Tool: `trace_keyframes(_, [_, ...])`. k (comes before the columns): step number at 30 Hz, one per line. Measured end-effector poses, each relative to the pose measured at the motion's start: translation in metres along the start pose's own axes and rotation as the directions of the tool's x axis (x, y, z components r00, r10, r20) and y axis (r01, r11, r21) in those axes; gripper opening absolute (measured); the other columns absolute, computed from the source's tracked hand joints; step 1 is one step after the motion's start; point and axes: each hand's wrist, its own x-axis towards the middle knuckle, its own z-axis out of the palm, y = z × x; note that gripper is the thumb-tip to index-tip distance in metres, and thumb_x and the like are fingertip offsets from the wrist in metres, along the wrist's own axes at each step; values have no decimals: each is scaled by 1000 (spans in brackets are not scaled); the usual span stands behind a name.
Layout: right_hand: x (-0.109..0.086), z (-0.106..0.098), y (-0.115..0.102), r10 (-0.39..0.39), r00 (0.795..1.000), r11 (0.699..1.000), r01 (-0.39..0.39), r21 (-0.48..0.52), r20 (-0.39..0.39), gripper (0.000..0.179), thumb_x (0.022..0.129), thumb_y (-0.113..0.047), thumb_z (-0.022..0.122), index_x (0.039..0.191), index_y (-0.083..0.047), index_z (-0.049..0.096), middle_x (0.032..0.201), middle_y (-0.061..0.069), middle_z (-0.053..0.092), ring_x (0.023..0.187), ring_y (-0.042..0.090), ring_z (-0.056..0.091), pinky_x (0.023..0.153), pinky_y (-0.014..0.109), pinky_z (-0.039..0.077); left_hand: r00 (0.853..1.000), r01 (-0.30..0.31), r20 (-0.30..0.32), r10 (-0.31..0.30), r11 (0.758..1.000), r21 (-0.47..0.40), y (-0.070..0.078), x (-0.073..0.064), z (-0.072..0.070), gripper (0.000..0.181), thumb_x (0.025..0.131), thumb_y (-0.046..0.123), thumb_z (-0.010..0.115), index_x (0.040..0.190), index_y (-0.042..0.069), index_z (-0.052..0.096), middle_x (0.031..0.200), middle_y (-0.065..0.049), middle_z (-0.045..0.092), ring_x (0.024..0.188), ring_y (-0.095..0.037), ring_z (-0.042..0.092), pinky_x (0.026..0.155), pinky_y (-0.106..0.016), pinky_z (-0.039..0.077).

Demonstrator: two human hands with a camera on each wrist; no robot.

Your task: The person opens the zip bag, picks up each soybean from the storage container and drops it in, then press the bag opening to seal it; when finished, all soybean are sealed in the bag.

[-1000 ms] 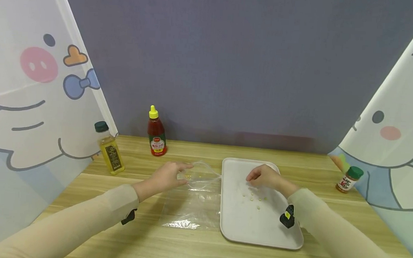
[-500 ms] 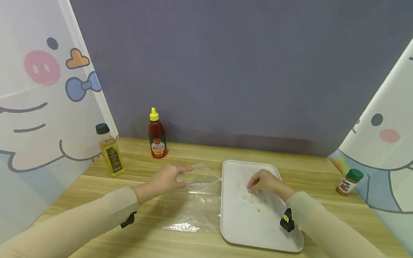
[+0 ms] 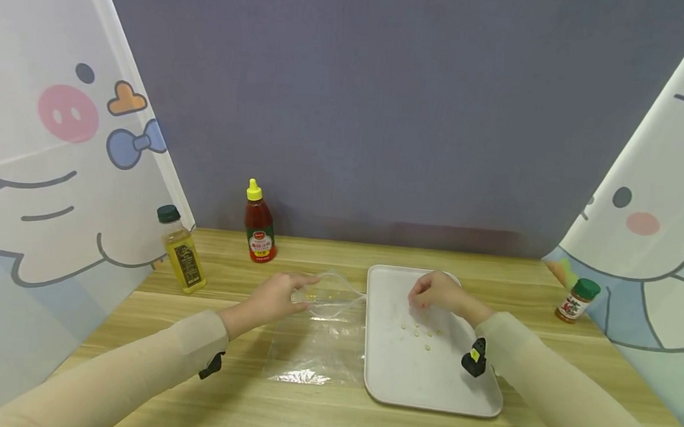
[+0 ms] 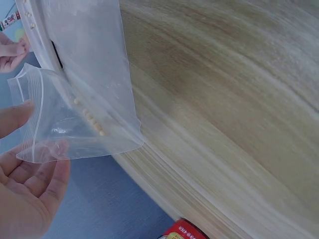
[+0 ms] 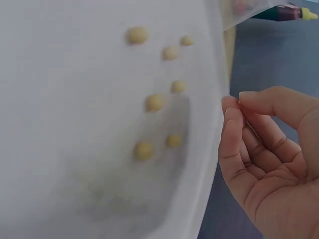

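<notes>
On the left, my left hand holds a clear zip bag at its gaping mouth, thumb on one lip and fingers along the other. Several pale yellow soybeans lie inside the bag. My right hand is over the far part of a white tray. Its thumb and fingertips meet in a pinch around a soybean, which the fingers mostly hide. More loose soybeans are scattered on the tray below that hand.
An oil bottle and a ketchup bottle stand at the back left of the wooden table. A green-capped spice jar is at the right. A grey panel closes off the back.
The right fingertips came down to a soybean on the tray and have lifted slightly; that soybean no longer shows there. The left hand and bag have stayed in place.
</notes>
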Motion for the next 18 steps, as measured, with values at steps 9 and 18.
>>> trace_keyframes(9, [0,5,-35,-83,997,988,82,134,6,16,85,-10,72,94,1,68,78,4,70,71,16,62,76,43,55,1000,2,3,-2,1000,-2,-1,1,1,52,82,17,78,131,9,61,128,-9,65,105,-28,66,89,-44,55])
trace_keyframes(18, [9,31,-79,-133,990,974,140,176,-50,17,84,-15,75,96,-2,73,79,6,71,73,23,64,70,35,56,1000,4,-5,-4,1000,-16,-2,1,1,54,81,17,78,132,9,61,129,-9,64,106,-27,66,89,-44,55])
